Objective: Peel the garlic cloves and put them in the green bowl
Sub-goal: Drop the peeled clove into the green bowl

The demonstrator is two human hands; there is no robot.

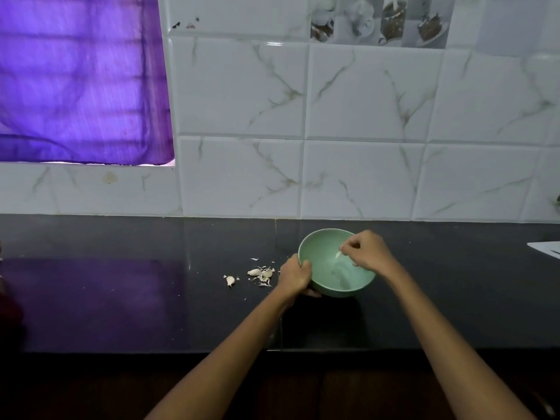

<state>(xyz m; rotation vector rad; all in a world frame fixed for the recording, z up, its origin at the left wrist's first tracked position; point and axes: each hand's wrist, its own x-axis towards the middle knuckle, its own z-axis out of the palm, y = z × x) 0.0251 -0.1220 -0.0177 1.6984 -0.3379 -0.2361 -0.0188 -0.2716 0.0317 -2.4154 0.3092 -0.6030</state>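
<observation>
Green bowl (322, 253) held a pale garlic clove (338, 254), pinched by right hand (368, 251). Left hand (295, 275) gripped the rim at 9 o'clock; 2 unpeeled cloves (254, 271) lay beyond.

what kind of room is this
Most likely a home kitchen. A dark polished stone counter runs under a wall of white marble-veined tiles, some printed with cups and cakes. Garlic cloves and papery skins lie beside a pale green round bowl, which the left hand grips.
</observation>
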